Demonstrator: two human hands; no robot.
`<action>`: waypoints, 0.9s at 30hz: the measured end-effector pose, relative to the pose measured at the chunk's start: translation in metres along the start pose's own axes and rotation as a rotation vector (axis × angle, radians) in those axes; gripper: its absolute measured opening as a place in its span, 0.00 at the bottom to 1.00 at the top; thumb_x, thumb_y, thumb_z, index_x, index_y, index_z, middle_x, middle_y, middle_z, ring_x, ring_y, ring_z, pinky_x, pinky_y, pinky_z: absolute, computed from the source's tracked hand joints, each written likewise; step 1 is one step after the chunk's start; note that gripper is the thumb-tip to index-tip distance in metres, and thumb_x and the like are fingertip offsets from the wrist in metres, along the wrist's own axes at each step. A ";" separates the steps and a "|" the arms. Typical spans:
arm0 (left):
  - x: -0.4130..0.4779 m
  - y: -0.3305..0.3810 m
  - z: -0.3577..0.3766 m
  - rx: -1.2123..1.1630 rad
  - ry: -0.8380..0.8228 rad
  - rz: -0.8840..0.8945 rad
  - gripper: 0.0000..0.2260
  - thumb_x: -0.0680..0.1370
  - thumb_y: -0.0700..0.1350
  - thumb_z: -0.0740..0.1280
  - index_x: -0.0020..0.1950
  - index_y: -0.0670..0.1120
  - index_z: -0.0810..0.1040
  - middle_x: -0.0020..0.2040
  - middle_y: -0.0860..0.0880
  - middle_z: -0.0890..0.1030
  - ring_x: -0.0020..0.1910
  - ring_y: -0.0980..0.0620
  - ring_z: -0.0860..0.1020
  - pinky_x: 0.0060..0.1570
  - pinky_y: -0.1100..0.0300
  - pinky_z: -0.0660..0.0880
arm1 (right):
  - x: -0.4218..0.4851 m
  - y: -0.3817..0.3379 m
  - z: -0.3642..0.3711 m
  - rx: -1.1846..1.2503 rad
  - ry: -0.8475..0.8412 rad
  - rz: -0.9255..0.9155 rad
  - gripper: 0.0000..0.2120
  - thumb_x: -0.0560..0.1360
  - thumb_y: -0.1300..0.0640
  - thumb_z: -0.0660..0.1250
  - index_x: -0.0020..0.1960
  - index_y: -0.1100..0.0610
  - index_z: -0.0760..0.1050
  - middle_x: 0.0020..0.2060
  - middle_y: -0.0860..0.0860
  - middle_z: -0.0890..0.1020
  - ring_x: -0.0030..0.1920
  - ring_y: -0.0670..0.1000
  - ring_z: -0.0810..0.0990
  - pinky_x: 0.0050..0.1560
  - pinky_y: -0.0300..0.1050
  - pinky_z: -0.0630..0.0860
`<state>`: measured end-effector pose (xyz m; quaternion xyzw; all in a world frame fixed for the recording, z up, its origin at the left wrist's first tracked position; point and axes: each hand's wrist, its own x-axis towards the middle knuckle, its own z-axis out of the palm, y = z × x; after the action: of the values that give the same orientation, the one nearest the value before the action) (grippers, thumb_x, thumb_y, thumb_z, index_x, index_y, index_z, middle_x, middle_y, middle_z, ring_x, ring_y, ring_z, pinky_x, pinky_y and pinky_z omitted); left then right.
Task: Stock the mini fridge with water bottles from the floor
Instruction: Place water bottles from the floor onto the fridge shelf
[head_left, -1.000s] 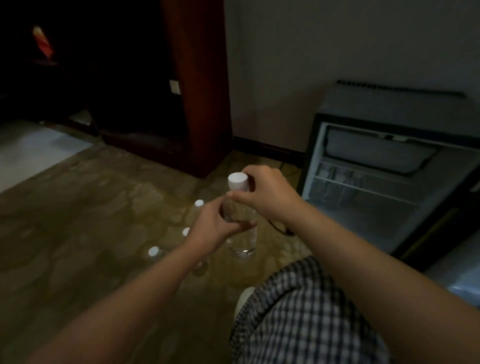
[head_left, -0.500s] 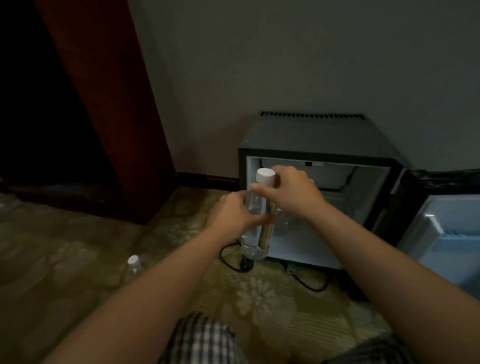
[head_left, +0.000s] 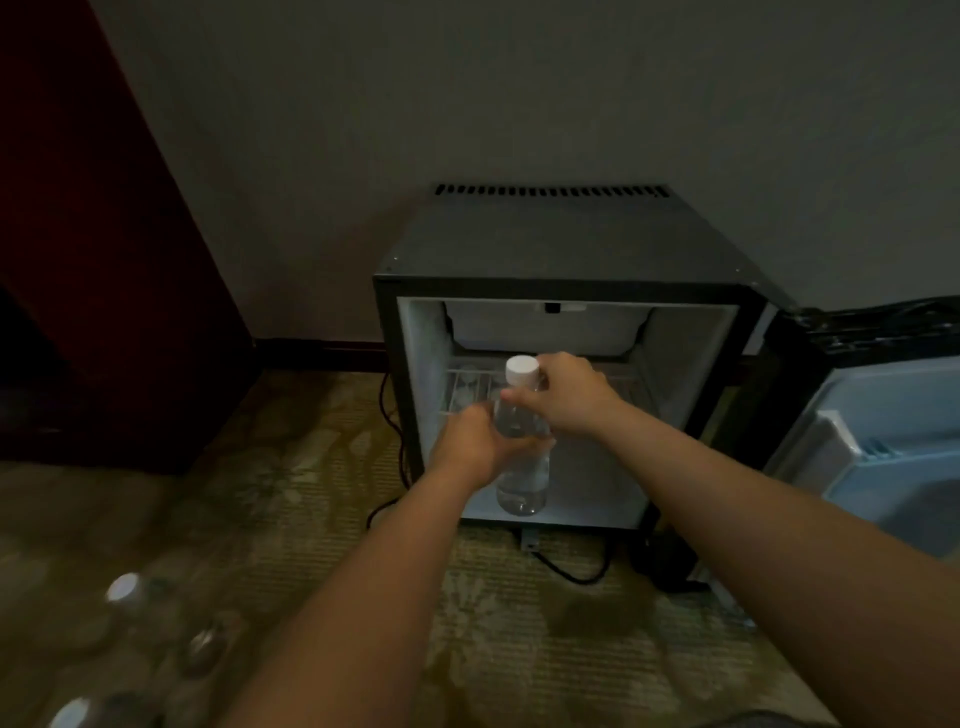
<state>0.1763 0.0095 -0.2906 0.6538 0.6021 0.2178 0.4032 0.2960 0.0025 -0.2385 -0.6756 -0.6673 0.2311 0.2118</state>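
Head view, looking down at an open mini fridge (head_left: 561, 244) set against a grey wall (head_left: 467, 104). Gripping a clear water bottle (head_left: 522, 478) upright with both hands, directly in front of the fridge opening, base down near the front lip of the fridge floor; cannot tell whether resting there or held just off it. Wrapped round the bottle's middle from the left, the left hand (head_left: 470, 449), fingers curled about the clear body. Up at the neck, the right hand (head_left: 569, 397), thumb and fingers pinching just under the white cap (head_left: 522, 370). Bare forearms on both sides, reaching in from the bottom edge.

Inside the fridge, a pale freezer box (head_left: 545, 327) at the top and a white wire shelf (head_left: 467, 389) just beneath, partly hidden behind the bottle and hands. On the shelf's left part, a few faint pale shapes, too dim to name. Along the rear of the fridge top, a row of vent slots (head_left: 550, 190). To the right, the fridge door (head_left: 893, 457) swung wide, light blue inner lining facing up toward the camera.

Below the fridge, a black power cord (head_left: 571, 574) looping over the patterned carpet (head_left: 311, 519); a second thin cord (head_left: 401, 452) down beside the left wall of the fridge. Far down in the lower left corner, well apart from the fridge, floor bottles (head_left: 123, 590) on the carpet, blurred, pale tops visible on two, a third only dimly seen between them. At the left, a dark red-brown wooden cabinet (head_left: 104, 260) against the wall.
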 end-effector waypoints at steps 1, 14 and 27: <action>0.009 -0.005 0.008 -0.027 -0.044 -0.010 0.23 0.66 0.56 0.75 0.56 0.49 0.76 0.54 0.47 0.81 0.55 0.48 0.78 0.58 0.49 0.76 | 0.005 0.009 0.007 -0.014 0.006 0.010 0.15 0.74 0.46 0.67 0.53 0.57 0.76 0.43 0.50 0.76 0.45 0.50 0.75 0.45 0.44 0.68; 0.070 -0.089 0.085 -0.223 -0.168 -0.125 0.15 0.79 0.43 0.63 0.65 0.43 0.73 0.63 0.44 0.77 0.62 0.47 0.75 0.61 0.58 0.71 | 0.038 0.104 0.100 0.069 0.006 0.177 0.13 0.75 0.48 0.66 0.55 0.55 0.76 0.52 0.53 0.82 0.55 0.53 0.79 0.56 0.48 0.74; 0.122 -0.110 0.130 -0.695 -0.119 -0.585 0.17 0.82 0.48 0.54 0.67 0.44 0.71 0.65 0.45 0.76 0.61 0.47 0.74 0.50 0.58 0.70 | 0.072 0.149 0.153 0.264 0.162 0.283 0.15 0.75 0.53 0.66 0.60 0.57 0.74 0.54 0.54 0.81 0.55 0.55 0.79 0.52 0.44 0.73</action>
<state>0.2309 0.0872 -0.4775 0.2935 0.6286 0.2460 0.6769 0.3251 0.0680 -0.4523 -0.7453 -0.5104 0.2889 0.3171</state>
